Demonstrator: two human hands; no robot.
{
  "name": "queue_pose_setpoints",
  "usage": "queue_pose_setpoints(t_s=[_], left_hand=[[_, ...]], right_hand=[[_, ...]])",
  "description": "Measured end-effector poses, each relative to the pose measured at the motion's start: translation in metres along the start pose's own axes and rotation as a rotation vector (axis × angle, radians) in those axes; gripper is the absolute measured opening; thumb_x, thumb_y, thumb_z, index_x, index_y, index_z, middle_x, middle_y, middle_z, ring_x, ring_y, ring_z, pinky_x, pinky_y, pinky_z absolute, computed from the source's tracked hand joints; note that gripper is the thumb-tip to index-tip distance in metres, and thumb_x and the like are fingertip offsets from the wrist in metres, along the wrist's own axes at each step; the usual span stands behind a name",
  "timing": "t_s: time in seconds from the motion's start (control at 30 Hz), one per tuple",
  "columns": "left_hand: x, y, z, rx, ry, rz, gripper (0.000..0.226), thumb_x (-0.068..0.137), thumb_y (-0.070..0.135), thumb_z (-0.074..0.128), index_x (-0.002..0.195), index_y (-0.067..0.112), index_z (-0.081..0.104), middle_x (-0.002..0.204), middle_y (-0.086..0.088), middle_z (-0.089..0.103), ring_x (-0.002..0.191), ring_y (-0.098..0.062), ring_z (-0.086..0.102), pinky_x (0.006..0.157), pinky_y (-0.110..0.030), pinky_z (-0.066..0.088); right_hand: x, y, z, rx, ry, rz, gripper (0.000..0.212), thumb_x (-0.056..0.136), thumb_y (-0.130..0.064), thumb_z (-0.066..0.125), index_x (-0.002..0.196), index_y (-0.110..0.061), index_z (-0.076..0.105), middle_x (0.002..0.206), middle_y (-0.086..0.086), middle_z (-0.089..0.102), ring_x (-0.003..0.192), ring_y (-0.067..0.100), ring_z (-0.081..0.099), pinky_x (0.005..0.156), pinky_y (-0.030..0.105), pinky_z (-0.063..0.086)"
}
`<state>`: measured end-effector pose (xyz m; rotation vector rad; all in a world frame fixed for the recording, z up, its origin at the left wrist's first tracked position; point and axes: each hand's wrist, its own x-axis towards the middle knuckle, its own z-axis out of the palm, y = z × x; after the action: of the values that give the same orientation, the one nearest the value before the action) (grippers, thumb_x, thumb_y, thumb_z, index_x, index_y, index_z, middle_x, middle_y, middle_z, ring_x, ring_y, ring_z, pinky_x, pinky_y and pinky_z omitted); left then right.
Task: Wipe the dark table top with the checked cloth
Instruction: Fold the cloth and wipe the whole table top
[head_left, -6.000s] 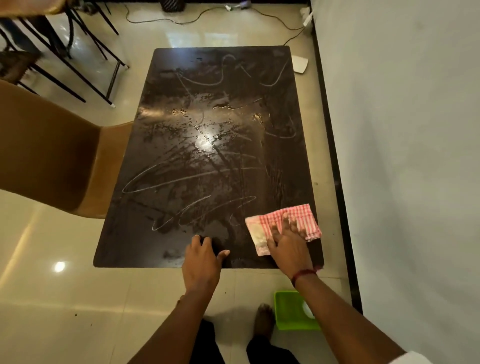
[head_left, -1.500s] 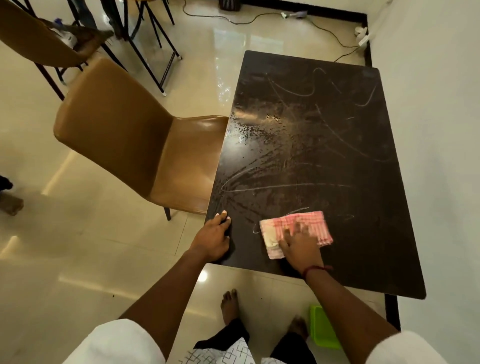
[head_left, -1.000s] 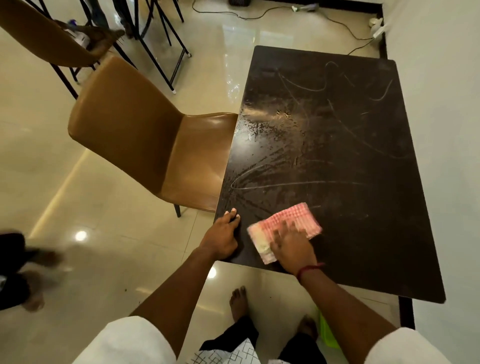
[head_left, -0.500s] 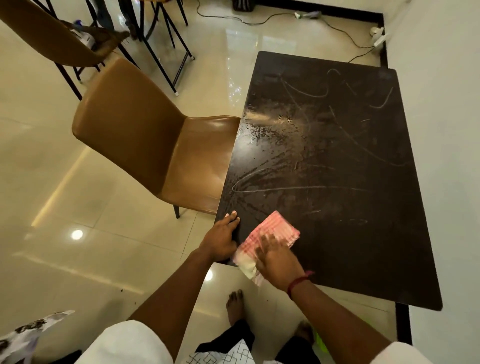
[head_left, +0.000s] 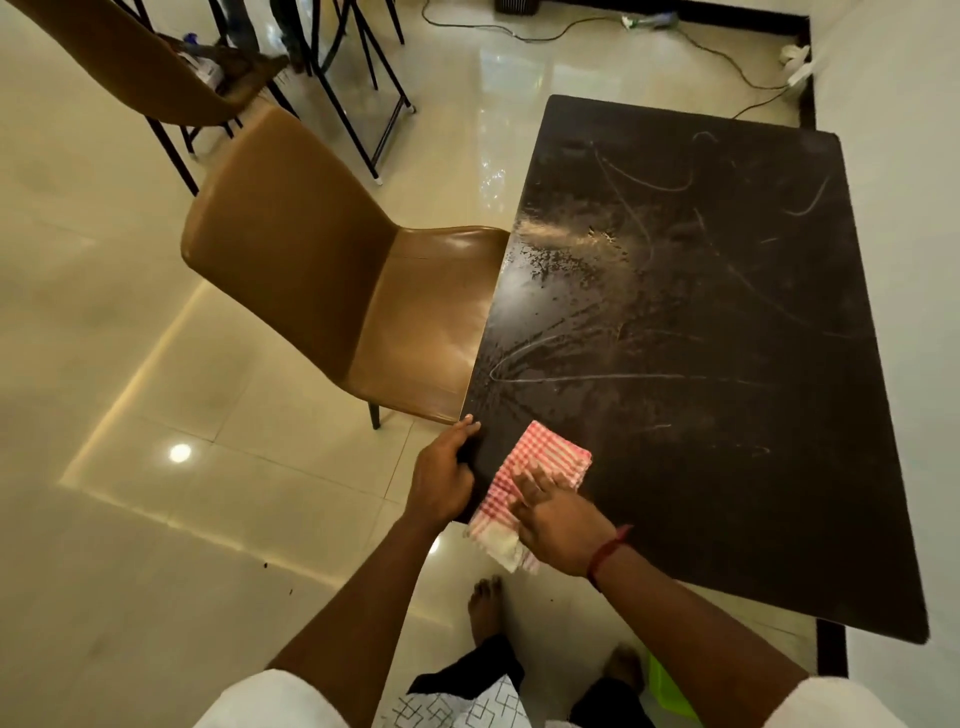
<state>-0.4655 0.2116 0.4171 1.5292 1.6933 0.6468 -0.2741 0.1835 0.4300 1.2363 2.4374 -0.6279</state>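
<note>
Now the right hand (head_left: 563, 530), fingers spread flat, presses the checked cloth (head_left: 524, 480) half off the table top (head_left: 701, 364) corner (left hand (head_left: 441, 480) clamps the edge beside it); it could slide off.

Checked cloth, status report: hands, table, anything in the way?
Right hand flat on checked cloth at near-left corner, cloth overhanging. Left hand grips table edge. Streaks remain farther up. Brown chair alongside; top unobstructed.
</note>
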Motion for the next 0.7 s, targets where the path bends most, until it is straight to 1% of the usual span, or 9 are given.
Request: queue_pose_setpoints(t_s=[0.07, 0.13, 0.2, 0.27, 0.37, 0.43, 0.5, 0.6, 0.7], left_hand=[[-0.003, -0.008, -0.001, -0.051, 0.025, -0.041, 0.055, 0.083, -0.013, 0.048, 0.133, 0.007, 0.056, 0.138, -0.009, 0.057, 0.13, -0.024, 0.051, 0.111, -0.04, 0.04], [-0.003, -0.014, -0.003, -0.104, 0.012, -0.077, 0.056, 0.084, -0.012, 0.045, 0.136, 0.008, 0.054, 0.138, -0.008, 0.057, 0.129, -0.022, 0.052, 0.11, -0.04, 0.042], [0.0, -0.016, -0.006, -0.213, -0.001, -0.143, 0.056, 0.086, -0.013, 0.043, 0.137, 0.009, 0.053, 0.137, -0.003, 0.057, 0.127, -0.018, 0.052, 0.11, -0.037, 0.042], [0.008, -0.014, -0.01, -0.392, 0.016, -0.295, 0.052, 0.089, -0.014, 0.044, 0.136, 0.007, 0.054, 0.134, -0.002, 0.06, 0.124, -0.016, 0.055, 0.108, -0.036, 0.043], [0.018, -0.011, -0.019, -0.728, 0.021, -0.534, 0.044, 0.093, -0.013, 0.043, 0.132, 0.001, 0.055, 0.122, -0.008, 0.066, 0.115, -0.021, 0.061, 0.102, -0.036, 0.048], [0.024, -0.008, -0.025, -0.81, 0.007, -0.61, 0.035, 0.098, -0.002, 0.041, 0.128, 0.003, 0.058, 0.114, -0.009, 0.068, 0.11, -0.023, 0.063, 0.097, -0.036, 0.05], [0.025, -0.008, -0.028, -0.82, -0.021, -0.635, 0.033, 0.101, 0.01, 0.038, 0.125, 0.005, 0.06, 0.111, -0.008, 0.069, 0.109, -0.023, 0.064, 0.099, -0.039, 0.049], [0.027, -0.007, -0.031, -0.851, -0.063, -0.644, 0.032, 0.1, 0.011, 0.036, 0.118, 0.009, 0.063, 0.111, -0.007, 0.069, 0.112, -0.025, 0.062, 0.104, -0.042, 0.045], [0.026, -0.006, -0.031, -0.865, -0.055, -0.641, 0.034, 0.1, 0.012, 0.035, 0.119, 0.011, 0.062, 0.116, -0.007, 0.068, 0.112, -0.023, 0.061, 0.1, -0.04, 0.046]], right_hand=[[0.007, 0.013, -0.009, -0.005, 0.007, 0.001, 0.046, 0.101, -0.034, 0.034, 0.141, -0.016, 0.043, 0.158, 0.011, 0.022, 0.144, 0.033, 0.019, 0.115, 0.044, 0.021], [0.02, 0.027, -0.018, 0.027, 0.019, 0.138, 0.044, 0.1, -0.032, 0.034, 0.14, -0.015, 0.044, 0.156, 0.013, 0.025, 0.142, 0.033, 0.023, 0.111, 0.044, 0.027], [0.033, 0.035, -0.022, 0.072, 0.042, 0.292, 0.044, 0.099, -0.031, 0.036, 0.138, -0.014, 0.046, 0.157, 0.015, 0.021, 0.142, 0.037, 0.021, 0.111, 0.046, 0.027], [0.039, 0.026, -0.018, 0.076, 0.071, 0.343, 0.042, 0.098, -0.03, 0.037, 0.133, -0.013, 0.051, 0.157, 0.017, 0.021, 0.141, 0.04, 0.022, 0.112, 0.048, 0.026], [0.035, -0.019, 0.0, 0.103, 0.068, 0.196, 0.041, 0.098, -0.028, 0.037, 0.133, -0.012, 0.051, 0.157, 0.017, 0.022, 0.144, 0.038, 0.017, 0.116, 0.05, 0.016], [0.03, -0.045, 0.007, 0.108, 0.06, 0.049, 0.042, 0.098, -0.029, 0.04, 0.135, -0.011, 0.051, 0.157, 0.015, 0.021, 0.146, 0.035, 0.011, 0.118, 0.05, 0.009], [0.033, -0.044, 0.003, 0.099, 0.04, -0.028, 0.044, 0.099, -0.033, 0.038, 0.137, -0.014, 0.049, 0.158, 0.011, 0.02, 0.146, 0.034, 0.012, 0.118, 0.048, 0.011], [0.047, -0.013, -0.016, 0.099, 0.053, -0.009, 0.042, 0.101, -0.036, 0.033, 0.136, -0.019, 0.049, 0.155, 0.006, 0.03, 0.143, 0.032, 0.023, 0.114, 0.044, 0.025], [0.064, 0.015, -0.031, 0.056, 0.072, 0.161, 0.042, 0.1, -0.034, 0.033, 0.134, -0.017, 0.051, 0.156, 0.01, 0.028, 0.142, 0.033, 0.023, 0.11, 0.045, 0.027]])
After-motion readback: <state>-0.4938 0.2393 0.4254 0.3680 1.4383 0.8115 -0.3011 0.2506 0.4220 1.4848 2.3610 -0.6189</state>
